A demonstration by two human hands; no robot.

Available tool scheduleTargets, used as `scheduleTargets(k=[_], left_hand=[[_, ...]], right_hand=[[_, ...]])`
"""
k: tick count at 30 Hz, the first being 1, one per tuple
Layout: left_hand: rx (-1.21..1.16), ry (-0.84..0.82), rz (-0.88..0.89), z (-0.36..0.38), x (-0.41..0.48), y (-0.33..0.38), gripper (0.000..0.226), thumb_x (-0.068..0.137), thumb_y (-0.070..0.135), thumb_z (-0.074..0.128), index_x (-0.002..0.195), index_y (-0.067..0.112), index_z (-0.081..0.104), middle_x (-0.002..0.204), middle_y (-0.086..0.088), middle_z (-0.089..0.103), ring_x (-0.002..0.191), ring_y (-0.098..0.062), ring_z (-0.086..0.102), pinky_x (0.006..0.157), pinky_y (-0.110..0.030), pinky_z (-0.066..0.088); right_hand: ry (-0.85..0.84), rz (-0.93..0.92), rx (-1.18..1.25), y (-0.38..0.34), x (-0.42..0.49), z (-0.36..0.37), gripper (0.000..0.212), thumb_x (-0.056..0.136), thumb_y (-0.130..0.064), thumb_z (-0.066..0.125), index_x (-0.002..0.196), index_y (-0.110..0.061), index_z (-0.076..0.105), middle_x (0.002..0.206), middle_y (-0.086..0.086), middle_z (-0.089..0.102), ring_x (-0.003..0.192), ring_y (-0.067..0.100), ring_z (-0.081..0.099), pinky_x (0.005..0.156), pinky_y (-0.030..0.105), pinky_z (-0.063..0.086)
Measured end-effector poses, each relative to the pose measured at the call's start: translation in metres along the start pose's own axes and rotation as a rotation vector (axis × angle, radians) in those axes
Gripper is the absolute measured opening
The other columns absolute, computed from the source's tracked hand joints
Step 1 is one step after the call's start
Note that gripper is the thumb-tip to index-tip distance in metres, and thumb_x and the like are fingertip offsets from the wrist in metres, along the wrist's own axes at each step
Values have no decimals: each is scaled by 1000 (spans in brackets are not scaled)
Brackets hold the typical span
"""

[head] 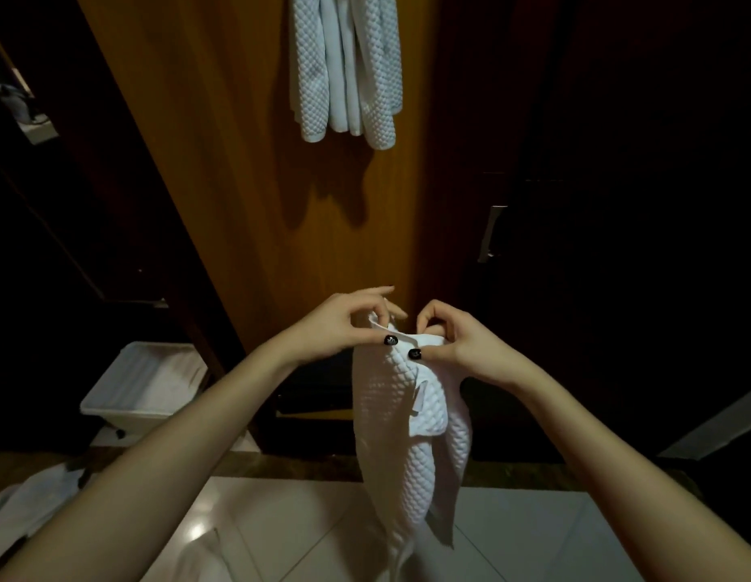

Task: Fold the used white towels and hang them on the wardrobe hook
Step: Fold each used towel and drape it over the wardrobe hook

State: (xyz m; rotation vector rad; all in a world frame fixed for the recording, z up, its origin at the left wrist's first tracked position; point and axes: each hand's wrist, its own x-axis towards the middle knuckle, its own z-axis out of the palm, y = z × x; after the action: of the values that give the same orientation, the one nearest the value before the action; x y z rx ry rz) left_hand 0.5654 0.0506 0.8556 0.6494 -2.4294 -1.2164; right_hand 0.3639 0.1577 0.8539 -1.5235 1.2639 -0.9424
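At frame centre, left hand (344,325) and right hand (453,342) both pinch the top edge of the white towel (403,422), forearms stretched forward

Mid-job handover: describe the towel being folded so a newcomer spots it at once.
Find the lit wooden wardrobe panel mid-view. Low in front of it, the left hand and right hand pinch the top edge of a white quilted towel dangling toward the tiled floor. Unlike the matching towel hung high on the panel, this one is hand-held.
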Motion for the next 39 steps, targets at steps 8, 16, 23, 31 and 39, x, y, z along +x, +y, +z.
scheduleTargets(k=[8, 16, 23, 31, 39], left_hand=[[109, -99, -79, 20, 2, 10, 17, 91, 29, 63, 76, 30, 56, 107, 5, 69, 108, 1, 59, 112, -37, 20], [-114, 123, -63, 49, 2, 28, 24, 83, 29, 66, 69, 15, 53, 74, -6, 59, 68, -5, 51, 64, -17, 40], [-170, 196, -25, 47, -1, 39, 23, 83, 25, 66, 69, 12, 54, 88, -18, 68, 81, -13, 62, 74, -17, 46], [-115, 328, -58, 40, -14, 55, 22, 83, 24, 64, 69, 12, 53, 85, -23, 64, 78, -18, 59, 70, -31, 46], [-30, 443, -135, 11, -31, 56, 23, 90, 12, 64, 69, 8, 55, 86, -24, 64, 79, -20, 58, 75, -36, 46]], right_hand=[[-11, -66, 63, 4, -14, -9, 22, 87, 2, 66, 92, -6, 46, 67, 11, 45, 57, 13, 44, 50, 16, 37], [218, -78, -164, 16, -34, -18, 19, 82, -16, 75, 74, -19, 58, 71, -11, 60, 68, 4, 56, 65, 24, 45], [328, 107, -595, 33, -61, -8, 44, 67, -63, 66, 99, -32, 64, 103, -15, 57, 97, 4, 54, 84, 31, 49], [441, 12, -534, 36, -53, 16, 26, 82, -21, 66, 108, -19, 69, 102, -8, 51, 94, 7, 53, 73, 11, 35], [486, -109, -280, 19, -47, -9, 16, 89, -4, 61, 91, -11, 75, 93, -6, 67, 89, 3, 62, 79, 17, 46]])
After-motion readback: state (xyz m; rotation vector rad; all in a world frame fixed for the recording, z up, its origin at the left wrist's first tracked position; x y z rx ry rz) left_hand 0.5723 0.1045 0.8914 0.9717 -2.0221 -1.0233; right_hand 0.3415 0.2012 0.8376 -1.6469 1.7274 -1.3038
